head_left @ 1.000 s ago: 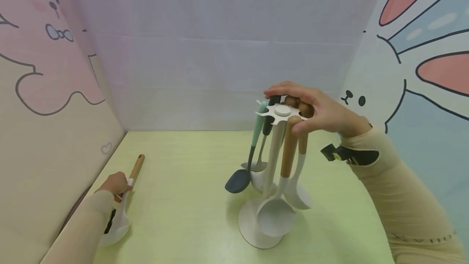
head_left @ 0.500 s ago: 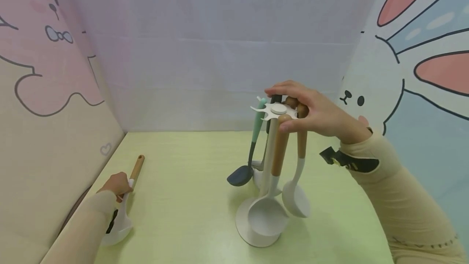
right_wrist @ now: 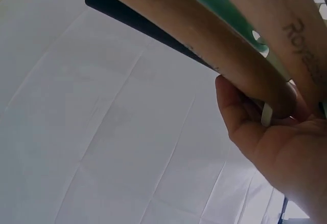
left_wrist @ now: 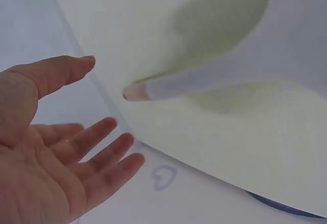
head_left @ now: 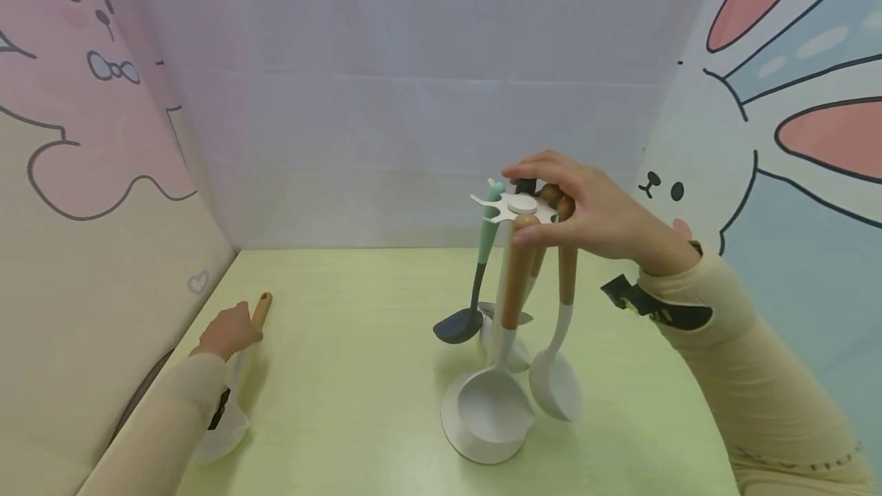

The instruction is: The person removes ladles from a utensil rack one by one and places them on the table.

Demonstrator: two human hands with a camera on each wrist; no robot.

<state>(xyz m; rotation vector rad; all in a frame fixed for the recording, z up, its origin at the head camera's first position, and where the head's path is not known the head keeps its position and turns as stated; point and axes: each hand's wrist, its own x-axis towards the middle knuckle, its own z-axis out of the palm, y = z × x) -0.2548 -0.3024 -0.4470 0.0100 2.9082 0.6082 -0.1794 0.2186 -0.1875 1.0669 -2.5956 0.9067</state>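
Loosely, left hand (head_left: 227, 330) spread; right hand (head_left: 598, 211) arched over rack top (head_left: 521, 204).

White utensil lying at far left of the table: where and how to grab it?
Probably best by the wooden handle, from above, thumb and fingers closing across it: it's slim and points away from the person. The broad white head looks harder to pinch. The left hand is open near the handle.

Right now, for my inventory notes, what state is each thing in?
Rack: standing, utensils hung.
Front ladle: hanging.
Side ladle: hanging.
Dark turner: hanging.
Rear utensils: hanging, partly hidden.
White utensil: lying on the table.
Left hand: holding nothing, fingers parted.
Right hand: curved round rack's top.
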